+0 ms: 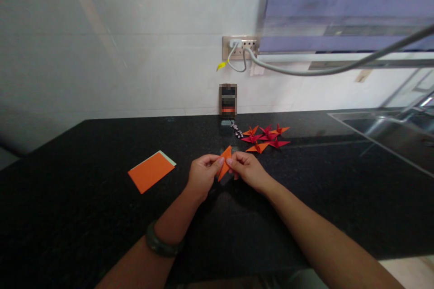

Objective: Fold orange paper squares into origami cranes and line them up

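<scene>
Between my two hands is a folded piece of orange origami paper (225,169), narrow and pointed at its top and bottom ends. My left hand (202,174) pinches its left side, thumb on top. From the right, my right hand (249,169) grips the other side with thumb and fingers. The paper is held just above the dark countertop, and the fingers hide part of its folds. Several red and orange folded paper cranes (267,137) stand grouped beyond my right hand. To the left lies a stack of orange paper sheets (151,172) with a pale sheet showing beneath.
A phone (228,100), blurred out, leans upright against the tiled wall, with a beaded strap (237,131) on the black countertop (84,216). Above it, a wall socket (240,48) has plugs in it, and a grey cable (315,72) runs right. A sink (400,131) is at far right.
</scene>
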`<state>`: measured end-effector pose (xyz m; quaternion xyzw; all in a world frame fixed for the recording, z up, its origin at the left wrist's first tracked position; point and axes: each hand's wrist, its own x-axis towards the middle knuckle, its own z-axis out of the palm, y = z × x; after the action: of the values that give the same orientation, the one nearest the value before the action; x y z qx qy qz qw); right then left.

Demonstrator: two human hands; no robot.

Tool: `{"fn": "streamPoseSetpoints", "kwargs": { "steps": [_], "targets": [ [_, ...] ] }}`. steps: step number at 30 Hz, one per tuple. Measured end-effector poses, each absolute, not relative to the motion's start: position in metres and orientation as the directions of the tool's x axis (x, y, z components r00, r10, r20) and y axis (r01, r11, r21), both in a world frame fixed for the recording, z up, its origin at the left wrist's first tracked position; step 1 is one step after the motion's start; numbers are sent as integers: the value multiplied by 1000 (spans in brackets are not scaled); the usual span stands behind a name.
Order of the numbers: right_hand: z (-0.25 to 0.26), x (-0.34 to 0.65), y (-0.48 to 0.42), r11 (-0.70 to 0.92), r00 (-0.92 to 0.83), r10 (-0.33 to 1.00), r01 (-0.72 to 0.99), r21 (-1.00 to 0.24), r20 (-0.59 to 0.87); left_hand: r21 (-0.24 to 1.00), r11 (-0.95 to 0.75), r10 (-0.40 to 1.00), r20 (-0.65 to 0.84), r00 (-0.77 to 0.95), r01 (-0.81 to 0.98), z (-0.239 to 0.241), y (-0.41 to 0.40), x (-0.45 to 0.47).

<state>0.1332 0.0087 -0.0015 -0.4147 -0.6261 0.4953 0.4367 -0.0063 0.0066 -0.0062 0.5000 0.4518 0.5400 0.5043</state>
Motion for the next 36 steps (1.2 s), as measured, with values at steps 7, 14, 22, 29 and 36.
{"fn": "streamPoseSetpoints", "kwargs": {
  "steps": [7,14,22,29,36],
  "targets": [
    [-4,130,9,196,-149,971,52,-979,186,996,-90,996,90,28,5,-6,6,-5],
    [-3,130,10,177,-41,983,17,-984,176,998,-36,992,40,118,-42,0,1,-5],
    [-2,132,9,244,-102,967,78,-967,235,995,-62,998,62,-10,-76,0,3,-3],
    [3,136,6,634,-122,761,346,-691,637,980,17,985,-51,-167,-199,-5,12,-9],
    [-3,132,4,674,-223,732,376,-636,644,945,73,997,-64,41,-318,-4,9,-9]
  ]
}}
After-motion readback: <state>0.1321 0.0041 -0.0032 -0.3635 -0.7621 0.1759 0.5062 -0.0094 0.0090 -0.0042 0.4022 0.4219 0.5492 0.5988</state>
